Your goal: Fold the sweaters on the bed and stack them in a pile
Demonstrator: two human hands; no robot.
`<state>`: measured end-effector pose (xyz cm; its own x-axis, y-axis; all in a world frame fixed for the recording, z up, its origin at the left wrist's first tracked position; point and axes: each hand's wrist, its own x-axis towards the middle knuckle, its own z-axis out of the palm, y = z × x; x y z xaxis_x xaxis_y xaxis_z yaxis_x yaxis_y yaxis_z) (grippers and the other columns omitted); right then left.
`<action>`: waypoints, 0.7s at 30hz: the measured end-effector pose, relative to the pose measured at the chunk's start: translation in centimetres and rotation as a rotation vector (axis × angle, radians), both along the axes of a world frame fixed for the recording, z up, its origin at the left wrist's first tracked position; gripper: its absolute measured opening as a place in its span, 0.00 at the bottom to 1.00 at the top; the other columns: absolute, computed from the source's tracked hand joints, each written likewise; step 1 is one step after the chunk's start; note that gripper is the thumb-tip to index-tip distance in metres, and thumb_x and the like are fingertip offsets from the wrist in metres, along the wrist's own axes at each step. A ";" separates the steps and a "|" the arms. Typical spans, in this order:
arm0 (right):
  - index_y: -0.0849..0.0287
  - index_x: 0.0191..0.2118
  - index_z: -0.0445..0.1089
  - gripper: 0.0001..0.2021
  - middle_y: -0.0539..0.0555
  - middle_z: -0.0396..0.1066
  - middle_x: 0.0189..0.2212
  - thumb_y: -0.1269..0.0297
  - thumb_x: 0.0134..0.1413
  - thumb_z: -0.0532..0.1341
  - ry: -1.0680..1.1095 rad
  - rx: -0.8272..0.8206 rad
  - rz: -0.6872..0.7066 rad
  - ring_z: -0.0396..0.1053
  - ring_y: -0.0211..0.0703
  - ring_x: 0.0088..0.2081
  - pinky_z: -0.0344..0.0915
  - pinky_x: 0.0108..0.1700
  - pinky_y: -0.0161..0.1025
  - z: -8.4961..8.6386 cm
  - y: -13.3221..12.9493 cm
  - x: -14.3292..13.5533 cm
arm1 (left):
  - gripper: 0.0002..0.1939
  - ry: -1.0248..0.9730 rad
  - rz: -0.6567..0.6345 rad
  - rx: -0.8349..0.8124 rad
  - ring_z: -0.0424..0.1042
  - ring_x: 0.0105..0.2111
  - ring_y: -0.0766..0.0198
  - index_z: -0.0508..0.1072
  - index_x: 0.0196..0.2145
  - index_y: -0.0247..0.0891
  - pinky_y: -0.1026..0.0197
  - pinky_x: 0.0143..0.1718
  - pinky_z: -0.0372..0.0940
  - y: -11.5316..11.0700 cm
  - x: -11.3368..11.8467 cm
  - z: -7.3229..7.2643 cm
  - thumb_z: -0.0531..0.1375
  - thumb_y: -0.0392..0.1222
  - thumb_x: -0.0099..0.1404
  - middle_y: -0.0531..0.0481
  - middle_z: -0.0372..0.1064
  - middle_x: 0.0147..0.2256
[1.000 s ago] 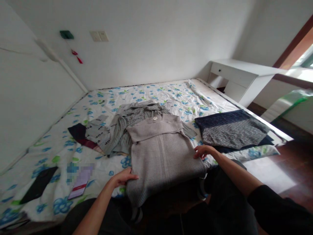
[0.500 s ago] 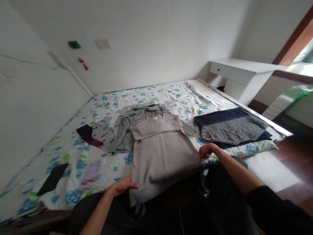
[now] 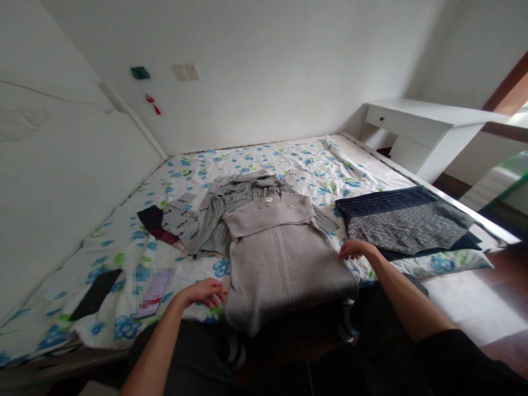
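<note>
1. Now the brown-grey sweater [image 3: 289, 258] lies front and middle on the bed [image 3: 256, 159], with its neck pointing away from the person.
2. It is spread out, and a wide band goes across its top part. A small tag [image 3: 268, 200] shows at the neck. The bottom end droops at the near edge of the bed.
3. The left hand [image 3: 205, 291] is by the sweater's lower left side. Its fingers are bent a little and loosely apart. I can't tell if the tips touch the wool.
4. The right hand [image 3: 357, 250] is at the sweater's right side, with its fingers curled close together. I can't tell if they pinch the edge.
5. A grey knit top [image 3: 214, 217] lies behind the sweater and partly under it.
6. Left of that is a grey cloth with black letters [image 3: 181, 220], and next to it a dark blue and red cloth [image 3: 159, 226].
7. Over on the right is a folded pile [image 3: 404, 220], blue and speckled grey.
8. On the near left are a flat black thing [image 3: 97, 294] and a pale purple thing [image 3: 154, 297] with a red stripe, partly blurred.
9. A white desk [image 3: 424, 118] stands past the bed's right side.
</note>
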<state>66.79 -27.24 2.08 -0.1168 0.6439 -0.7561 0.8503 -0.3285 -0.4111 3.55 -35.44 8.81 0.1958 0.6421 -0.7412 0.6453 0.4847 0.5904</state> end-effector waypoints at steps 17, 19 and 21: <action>0.63 0.53 0.83 0.21 0.57 0.84 0.37 0.58 0.57 0.79 0.347 0.411 -0.510 0.74 0.36 0.30 0.66 0.28 0.27 -1.9 13.5 -3.7 | 0.07 -0.303 0.913 0.268 0.81 0.38 0.59 0.80 0.44 0.38 0.61 0.41 0.77 20.0 0.3 -2.4 0.71 0.36 0.69 0.39 0.82 0.43; 0.63 0.54 0.82 0.24 0.56 0.83 0.37 0.58 0.55 0.80 0.341 0.471 -0.597 0.74 0.35 0.29 0.68 0.29 0.27 -2.3 15.9 -4.6 | 0.06 -0.344 0.944 0.242 0.80 0.37 0.61 0.81 0.46 0.38 0.62 0.41 0.77 21.6 0.3 -3.0 0.68 0.35 0.71 0.40 0.82 0.42; 0.64 0.57 0.80 0.28 0.56 0.83 0.37 0.58 0.54 0.81 0.346 0.518 -0.702 0.73 0.35 0.28 0.69 0.29 0.28 -2.8 18.1 -5.6 | 0.07 -0.371 0.952 0.248 0.79 0.35 0.63 0.81 0.45 0.38 0.64 0.39 0.76 22.9 0.4 -3.5 0.69 0.33 0.70 0.42 0.82 0.41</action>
